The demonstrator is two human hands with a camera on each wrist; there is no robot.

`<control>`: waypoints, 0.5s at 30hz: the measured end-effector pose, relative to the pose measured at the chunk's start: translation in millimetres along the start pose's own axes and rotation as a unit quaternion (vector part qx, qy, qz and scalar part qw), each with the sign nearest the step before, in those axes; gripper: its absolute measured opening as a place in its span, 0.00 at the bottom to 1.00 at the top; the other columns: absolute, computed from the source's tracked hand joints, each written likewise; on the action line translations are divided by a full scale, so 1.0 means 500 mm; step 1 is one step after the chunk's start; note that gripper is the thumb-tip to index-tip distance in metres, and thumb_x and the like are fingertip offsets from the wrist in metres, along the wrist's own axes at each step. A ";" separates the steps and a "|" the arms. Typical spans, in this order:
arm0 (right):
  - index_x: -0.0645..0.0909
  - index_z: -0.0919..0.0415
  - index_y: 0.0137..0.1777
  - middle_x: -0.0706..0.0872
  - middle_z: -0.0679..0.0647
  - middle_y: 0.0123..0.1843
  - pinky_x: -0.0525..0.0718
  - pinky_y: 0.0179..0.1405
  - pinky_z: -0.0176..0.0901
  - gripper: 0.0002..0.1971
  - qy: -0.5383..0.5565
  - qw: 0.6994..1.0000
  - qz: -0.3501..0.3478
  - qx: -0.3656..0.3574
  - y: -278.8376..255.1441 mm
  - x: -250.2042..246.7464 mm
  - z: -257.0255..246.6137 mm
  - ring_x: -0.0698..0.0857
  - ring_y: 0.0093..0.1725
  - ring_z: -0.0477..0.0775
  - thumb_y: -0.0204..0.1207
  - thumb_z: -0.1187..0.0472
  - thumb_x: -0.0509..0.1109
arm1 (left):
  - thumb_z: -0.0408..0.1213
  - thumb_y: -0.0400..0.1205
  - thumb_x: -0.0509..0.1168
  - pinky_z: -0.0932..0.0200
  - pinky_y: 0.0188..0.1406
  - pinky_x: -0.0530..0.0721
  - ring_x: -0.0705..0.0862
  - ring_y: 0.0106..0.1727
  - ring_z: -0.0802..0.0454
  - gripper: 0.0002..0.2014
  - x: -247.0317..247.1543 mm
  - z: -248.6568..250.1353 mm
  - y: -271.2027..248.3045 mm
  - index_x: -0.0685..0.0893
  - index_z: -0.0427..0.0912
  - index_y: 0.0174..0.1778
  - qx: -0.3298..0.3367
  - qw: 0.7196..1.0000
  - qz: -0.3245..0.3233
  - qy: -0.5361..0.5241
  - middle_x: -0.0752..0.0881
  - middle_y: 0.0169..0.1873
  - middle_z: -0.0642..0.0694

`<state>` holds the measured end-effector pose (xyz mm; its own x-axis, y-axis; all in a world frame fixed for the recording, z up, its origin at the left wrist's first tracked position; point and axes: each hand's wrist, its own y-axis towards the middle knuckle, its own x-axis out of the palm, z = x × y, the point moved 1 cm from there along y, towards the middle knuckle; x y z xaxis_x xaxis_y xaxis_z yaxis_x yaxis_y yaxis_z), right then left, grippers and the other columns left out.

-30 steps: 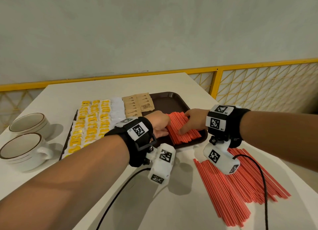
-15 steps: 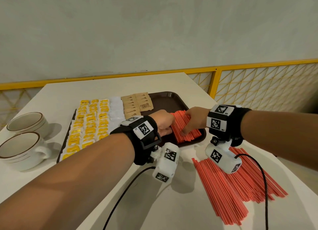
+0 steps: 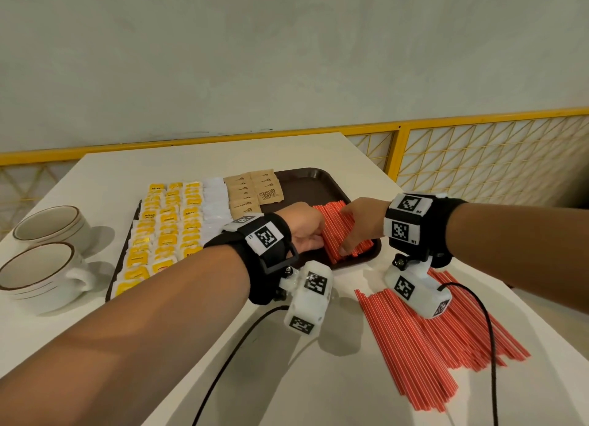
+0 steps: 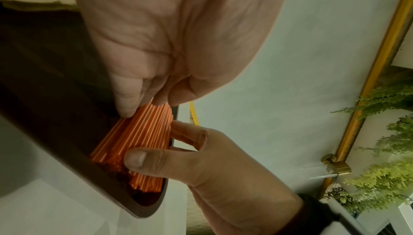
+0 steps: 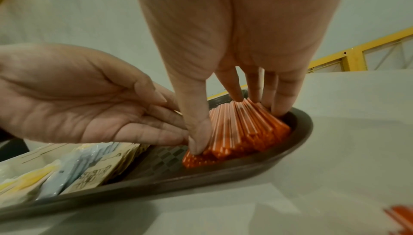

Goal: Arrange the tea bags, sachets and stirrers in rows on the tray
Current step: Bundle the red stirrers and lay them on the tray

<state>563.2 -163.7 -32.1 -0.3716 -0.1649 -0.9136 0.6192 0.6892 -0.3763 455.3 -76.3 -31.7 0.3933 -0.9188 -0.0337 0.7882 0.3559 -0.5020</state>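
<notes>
A brown tray (image 3: 322, 183) lies on a white table (image 3: 197, 157). On its left part, yellow tea bags (image 3: 165, 231) are set in rows, followed to the right by a column of white sachets (image 3: 216, 199) and then brown sachets (image 3: 251, 189) near the far edge. At the tray's right end a bundle of red stirrers (image 3: 338, 234) is laid, its near ends close to the tray's near rim.

The bundle is flanked by both hands. The left hand (image 3: 306, 231) is placed at the bundle's left side; in the right wrist view its fingers (image 5: 156, 125) are seen nearly straight and relaxed, with their tips against the stirrers' edge, and nothing is gripped. The right hand (image 3: 360, 221) is spread over the bundle from the right: its thumb (image 5: 198, 132) is pressed on the near left corner of the stirrers (image 5: 241, 129), and its fingers are laid straight on the far right side, down by the tray wall (image 5: 299, 132). In the left wrist view the same thumb (image 4: 143, 159) is seen lying across the stirrers' ends (image 4: 138, 136). The bundle is pressed and squared rather than grasped.

On the table to the right of the tray, a loose heap of stirrers (image 3: 446, 349) is fanned out, well apart from the bundle. 2 white cups (image 3: 41, 266) with brown rims are stood at the table's left side, beside the tray.
</notes>
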 end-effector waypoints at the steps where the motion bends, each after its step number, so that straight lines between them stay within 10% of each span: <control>1: 0.78 0.57 0.59 0.84 0.52 0.55 0.76 0.50 0.40 0.29 -0.001 1.000 0.002 -0.003 -0.001 -0.001 0.001 0.81 0.50 0.52 0.62 0.46 0.83 | 0.22 0.83 0.54 0.64 0.42 0.79 0.78 0.38 0.52 0.11 0.000 0.001 0.000 0.75 0.37 0.38 -0.003 1.000 0.005 0.000 0.78 0.36 0.42; 7: 0.80 0.57 0.64 0.86 0.53 0.59 0.79 0.63 0.45 0.27 0.048 0.999 0.007 -0.006 -0.015 -0.005 0.004 0.83 0.57 0.53 0.69 0.44 0.77 | 0.23 0.84 0.54 0.52 0.72 0.75 0.78 0.68 0.42 0.12 -0.011 -0.006 -0.005 0.77 0.28 0.60 0.003 1.000 -0.001 -0.014 0.81 0.59 0.35; 13: 0.66 0.61 0.78 0.75 0.57 0.75 0.68 0.68 0.42 0.32 0.144 0.989 0.044 0.014 -0.106 -0.010 0.020 0.74 0.73 0.56 0.78 0.52 0.71 | 0.24 0.85 0.56 0.61 0.46 0.84 0.85 0.51 0.49 0.08 -0.037 0.004 -0.083 0.81 0.33 0.53 0.042 0.999 -0.022 -0.022 0.86 0.53 0.38; 15: 0.55 0.58 0.83 0.66 0.55 0.81 0.65 0.74 0.45 0.40 0.177 0.983 0.037 0.040 -0.150 0.009 0.050 0.67 0.79 0.55 0.77 0.50 0.71 | 0.25 0.85 0.57 0.59 0.53 0.83 0.85 0.53 0.50 0.09 -0.074 -0.016 -0.117 0.82 0.35 0.54 0.087 0.996 -0.006 -0.007 0.85 0.56 0.38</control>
<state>532.3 -233.6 -11.8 -0.5315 0.1492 -0.8338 0.7009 0.6302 -0.3340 390.7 -64.5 -7.8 0.3882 -0.9214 -0.0166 0.8626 0.3697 -0.3454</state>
